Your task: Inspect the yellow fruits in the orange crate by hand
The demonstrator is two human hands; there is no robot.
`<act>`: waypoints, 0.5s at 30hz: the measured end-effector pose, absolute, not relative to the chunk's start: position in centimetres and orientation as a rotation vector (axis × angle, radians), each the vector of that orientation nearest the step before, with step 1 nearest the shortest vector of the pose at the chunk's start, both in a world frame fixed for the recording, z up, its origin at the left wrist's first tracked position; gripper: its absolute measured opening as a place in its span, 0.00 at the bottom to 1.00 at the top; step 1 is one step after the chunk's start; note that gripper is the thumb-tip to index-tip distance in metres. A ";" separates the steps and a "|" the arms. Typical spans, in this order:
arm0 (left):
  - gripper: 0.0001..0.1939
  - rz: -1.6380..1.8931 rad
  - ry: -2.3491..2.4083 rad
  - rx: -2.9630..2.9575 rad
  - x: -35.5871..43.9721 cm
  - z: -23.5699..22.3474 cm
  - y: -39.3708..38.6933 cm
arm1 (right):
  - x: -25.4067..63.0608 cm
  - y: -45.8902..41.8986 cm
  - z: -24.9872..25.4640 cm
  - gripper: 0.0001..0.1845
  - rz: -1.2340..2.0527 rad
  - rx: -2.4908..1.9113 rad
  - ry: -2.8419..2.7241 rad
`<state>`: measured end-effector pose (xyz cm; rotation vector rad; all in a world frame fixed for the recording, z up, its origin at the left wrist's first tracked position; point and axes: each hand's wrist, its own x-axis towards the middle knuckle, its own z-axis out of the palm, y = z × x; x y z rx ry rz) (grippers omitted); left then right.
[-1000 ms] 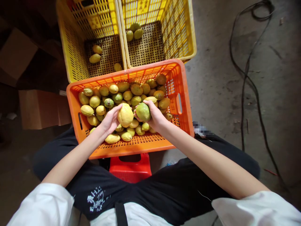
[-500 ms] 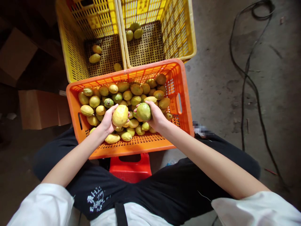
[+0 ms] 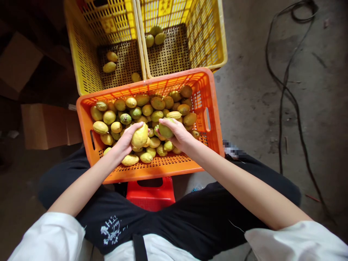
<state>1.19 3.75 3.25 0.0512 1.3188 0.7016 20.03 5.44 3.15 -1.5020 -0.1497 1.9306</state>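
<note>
Over the orange crate (image 3: 163, 170), my left hand (image 3: 127, 138) is closed round a yellow lemon (image 3: 140, 136), with the thumb lying along its top. A short way to the right, my right hand (image 3: 179, 133) grips a green lemon (image 3: 165, 131), its thumb across the upper side. Both hands are just above the pile, and the two held fruits are apart. Beneath them lie many yellow and greenish lemons (image 3: 157, 103), a dark-blotched green one (image 3: 125, 119) among them. The fingers under each held fruit are mostly hidden.
Two yellow crates (image 3: 220, 40) stand side by side beyond the orange one, each with a few lemons on its floor. A red stool (image 3: 150, 197) is partly under the orange crate. Cardboard boxes (image 3: 49, 125) are at left; a black cable (image 3: 284, 87) lies at right.
Both thumbs have come over the tops of the lemons, covering more of the green one. The held fruits have turned slightly in the hands. The crates are unchanged.
</note>
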 end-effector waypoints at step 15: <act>0.18 0.762 1.318 -0.087 2.2 4.3 4.2 | 20.0 5.5 2.6 0.14 1.888 -1.551 -0.168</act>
